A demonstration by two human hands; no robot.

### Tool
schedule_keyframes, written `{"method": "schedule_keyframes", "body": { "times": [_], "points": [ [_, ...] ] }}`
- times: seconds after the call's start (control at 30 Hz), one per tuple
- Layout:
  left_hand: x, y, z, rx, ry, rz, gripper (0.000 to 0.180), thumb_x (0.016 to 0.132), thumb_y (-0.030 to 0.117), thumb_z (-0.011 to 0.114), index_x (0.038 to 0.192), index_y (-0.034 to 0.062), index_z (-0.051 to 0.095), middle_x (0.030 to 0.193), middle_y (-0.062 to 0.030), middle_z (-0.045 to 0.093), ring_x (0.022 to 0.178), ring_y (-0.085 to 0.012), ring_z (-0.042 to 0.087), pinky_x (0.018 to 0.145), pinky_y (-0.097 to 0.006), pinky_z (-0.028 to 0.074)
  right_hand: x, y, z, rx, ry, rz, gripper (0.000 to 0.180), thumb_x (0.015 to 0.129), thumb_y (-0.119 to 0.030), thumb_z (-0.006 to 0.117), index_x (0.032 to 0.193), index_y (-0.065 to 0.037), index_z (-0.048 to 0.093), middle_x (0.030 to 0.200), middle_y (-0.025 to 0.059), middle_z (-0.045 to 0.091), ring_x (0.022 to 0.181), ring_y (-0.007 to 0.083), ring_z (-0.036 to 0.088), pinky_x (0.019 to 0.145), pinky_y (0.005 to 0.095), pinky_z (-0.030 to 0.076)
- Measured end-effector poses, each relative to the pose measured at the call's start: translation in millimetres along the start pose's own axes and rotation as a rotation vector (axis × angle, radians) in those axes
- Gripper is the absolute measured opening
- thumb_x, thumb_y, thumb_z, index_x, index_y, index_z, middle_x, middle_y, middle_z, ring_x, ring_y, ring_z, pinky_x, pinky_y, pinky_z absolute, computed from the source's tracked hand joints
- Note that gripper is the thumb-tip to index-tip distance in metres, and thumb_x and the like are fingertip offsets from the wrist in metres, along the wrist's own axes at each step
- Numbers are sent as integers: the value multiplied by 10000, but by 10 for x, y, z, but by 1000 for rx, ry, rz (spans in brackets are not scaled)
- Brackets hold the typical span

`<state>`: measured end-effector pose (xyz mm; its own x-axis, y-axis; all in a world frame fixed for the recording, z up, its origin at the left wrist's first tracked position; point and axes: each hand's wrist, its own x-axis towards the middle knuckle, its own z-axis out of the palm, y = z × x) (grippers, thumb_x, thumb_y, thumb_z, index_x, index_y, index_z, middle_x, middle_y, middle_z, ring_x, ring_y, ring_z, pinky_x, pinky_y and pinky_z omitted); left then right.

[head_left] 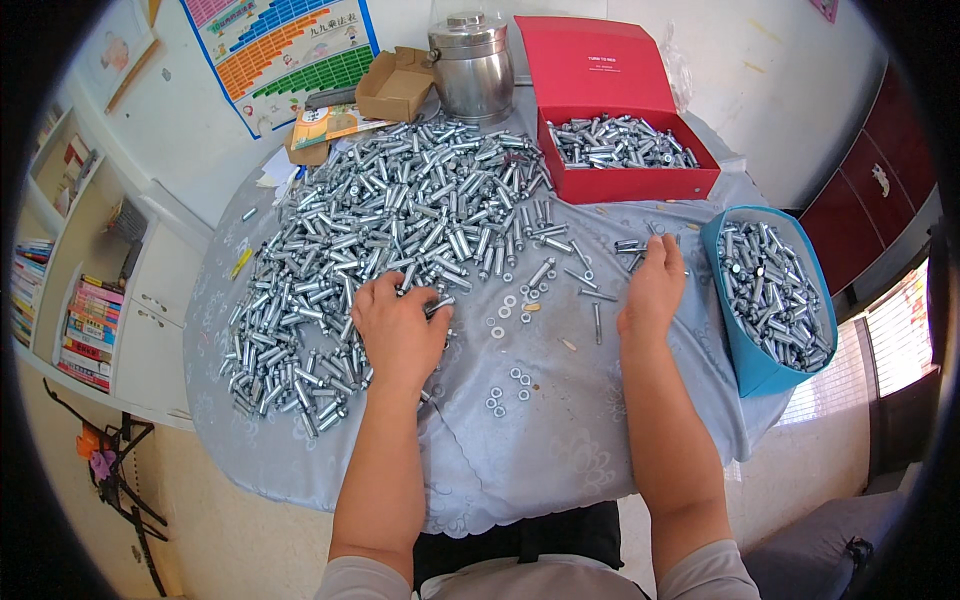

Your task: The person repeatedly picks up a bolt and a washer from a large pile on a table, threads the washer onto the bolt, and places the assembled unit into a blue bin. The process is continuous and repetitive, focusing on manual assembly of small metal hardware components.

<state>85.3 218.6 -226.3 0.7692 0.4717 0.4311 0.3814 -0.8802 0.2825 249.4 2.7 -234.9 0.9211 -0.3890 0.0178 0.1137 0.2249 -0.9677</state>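
A large heap of silvery expansion bolts (400, 200) covers the left and back of the table. At the heap's near right edge, my left hand (400, 330) is closed, with an expansion bolt (440, 304) between thumb and fingers. My right hand (652, 290) stands on edge at the right, its fingers stretched out. A few bolts (630, 247) lie beside its fingertips; whether any touch the palm is hidden. Between my hands are loose bolts (598, 322), washers (497, 332) and several nuts (515, 374).
A blue bin (742, 345) full of bolts stands at the right edge. An open red box (640, 185) of bolts sits at the back right. Behind the heap are a metal canister (470, 70) and a small cardboard box (395, 90). A grey cloth (560, 450) covers the table.
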Motion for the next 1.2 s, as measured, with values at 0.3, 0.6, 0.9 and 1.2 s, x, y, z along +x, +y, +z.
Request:
{"method": "schedule_keyframes", "body": {
  "times": [0.3, 0.6, 0.9, 1.2],
  "points": [
    [43, 48, -9, -102, 93, 108, 137, 713, 174, 756, 818, 93, 726, 1084, -118, 621, 1116, -318, 485, 971, -444, 353, -2, 92, -20, -172, -119, -324, 339, 941, -139, 543, 1221, 51, 553, 1265, 175, 556, 1180, 256, 517, 1026, 333, 369],
    [33, 158, -12, -1111, -74, -217, 256, 881, 80, 644, 1134, 42, 646, 1005, -53, 662, 896, -129, 588, 778, -280, 469, -419, -178, 72, -115, -619, -89, 177, 930, -144, 585, 989, 3, 665, 913, 60, 649, 809, 100, 550, 709, 268, 455],
    [24, 206, 37, -1601, -190, -309, 197, 896, 75, 631, 1089, 36, 624, 1038, -67, 688, 873, -88, 593, 709, -229, 438, -691, -143, 87, -312, -1299, 128, 391, 984, -364, 517, 885, -15, 661, 722, 23, 602, 593, 88, 502, 563, 258, 426],
    [-22, 321, 17, -1534, -281, -286, 170, 900, 82, 634, 1064, 42, 614, 1006, -79, 688, 838, -118, 627, 670, -247, 476, -670, -133, 112, -282, -1188, 225, 418, 1008, -383, 459, 898, -5, 602, 713, 23, 579, 571, 93, 502, 529, 239, 420]
  ]
}}
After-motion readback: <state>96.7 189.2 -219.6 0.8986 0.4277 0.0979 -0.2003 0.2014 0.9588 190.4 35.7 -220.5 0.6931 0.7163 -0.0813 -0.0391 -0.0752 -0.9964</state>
